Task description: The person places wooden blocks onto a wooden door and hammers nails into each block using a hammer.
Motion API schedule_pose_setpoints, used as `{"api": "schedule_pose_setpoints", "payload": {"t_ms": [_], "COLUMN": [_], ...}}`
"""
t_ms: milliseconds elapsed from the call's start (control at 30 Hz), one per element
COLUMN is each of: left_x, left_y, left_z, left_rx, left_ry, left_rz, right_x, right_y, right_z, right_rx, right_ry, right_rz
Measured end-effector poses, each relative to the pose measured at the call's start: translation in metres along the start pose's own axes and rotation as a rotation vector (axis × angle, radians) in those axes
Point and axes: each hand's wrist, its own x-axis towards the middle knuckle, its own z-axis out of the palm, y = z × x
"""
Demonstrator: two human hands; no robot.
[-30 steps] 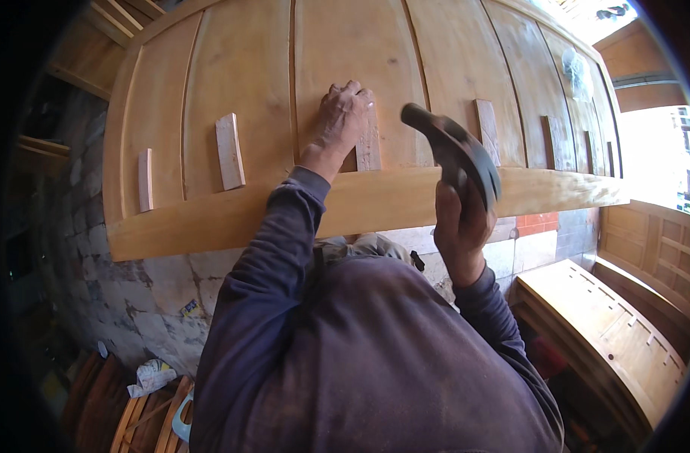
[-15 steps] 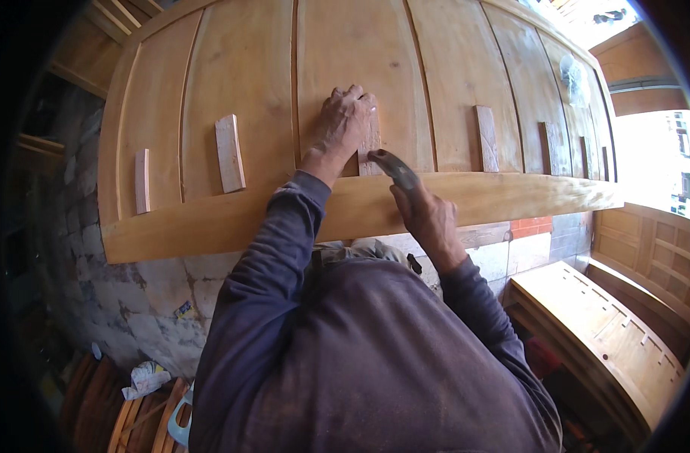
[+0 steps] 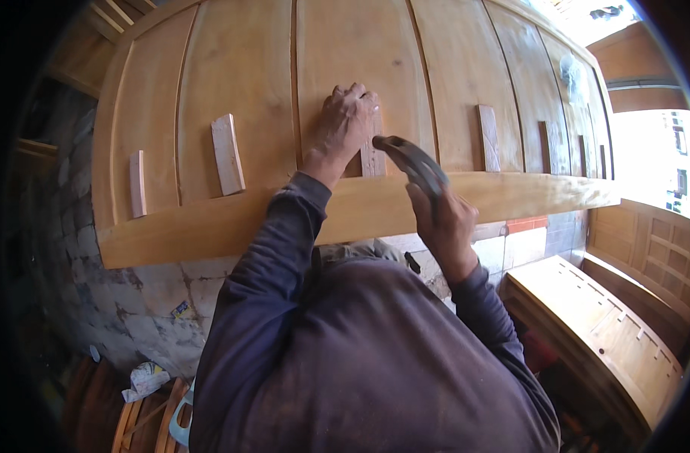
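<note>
A broad wooden panel (image 3: 239,60) made of several boards lies before me, with a raised rail (image 3: 284,217) along its near edge. My left hand (image 3: 345,124) is closed at the far end of a small wooden strip (image 3: 372,157), which stands against the rail; its fingertips are partly hidden. In my right hand (image 3: 448,226) is a claw hammer (image 3: 414,160), gripped with its dark head over the strip's right side. The lower part of the hammer is covered by the hand.
More wooden strips stand along the rail, such as one at the left (image 3: 227,155) and one at the right (image 3: 488,138). A clear plastic bag (image 3: 573,75) lies on the panel's right part. Another wooden panel (image 3: 597,325) is at the lower right, over a tiled floor (image 3: 160,291).
My right hand has moved a little right and nearer to me with the hammer, whose head has shifted slightly right and away. My left hand stays at the strip.
</note>
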Motion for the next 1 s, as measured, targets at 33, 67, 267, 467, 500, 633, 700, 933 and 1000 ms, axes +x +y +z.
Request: {"api": "schedule_pose_setpoints", "payload": {"t_ms": [33, 67, 267, 467, 500, 633, 700, 933, 1000], "left_x": [0.003, 0.004, 0.022, 0.015, 0.01, 0.011, 0.011, 0.015, 0.015], "left_y": [0.001, 0.001, 0.004, -0.007, -0.011, 0.005, 0.006, 0.002, -0.002], "left_z": [-0.002, -0.003, 0.001, -0.006, -0.007, -0.002, 0.0, -0.005, -0.003], "left_rx": [0.012, 0.024, 0.059, 0.05, 0.065, 0.066, 0.001, -0.069, -0.062], "left_ry": [-0.017, -0.035, -0.019, -0.012, 0.001, -0.021, -0.013, -0.007, -0.005], "left_rz": [-0.017, -0.035, 0.012, 0.001, 0.009, -0.04, -0.059, -0.137, -0.115], "right_x": [0.003, 0.004, -0.003, -0.01, -0.005, 0.013, 0.019, 0.005, -0.006], "right_y": [-0.001, 0.0, 0.018, 0.045, 0.047, 0.069, 0.066, 0.069, 0.079], "right_z": [0.001, 0.004, 0.018, 0.045, 0.046, 0.023, 0.018, 0.015, 0.013], "right_rx": [-0.005, 0.066, -0.135, 0.352, 0.336, 0.302, 0.337, -0.045, -0.106], "right_ry": [-0.002, 0.109, -0.176, -0.05, -0.014, -0.02, -0.032, 0.239, 0.329], "right_rz": [0.001, -0.107, 0.125, 0.601, 0.602, 0.831, 0.914, 0.505, 0.407]}}
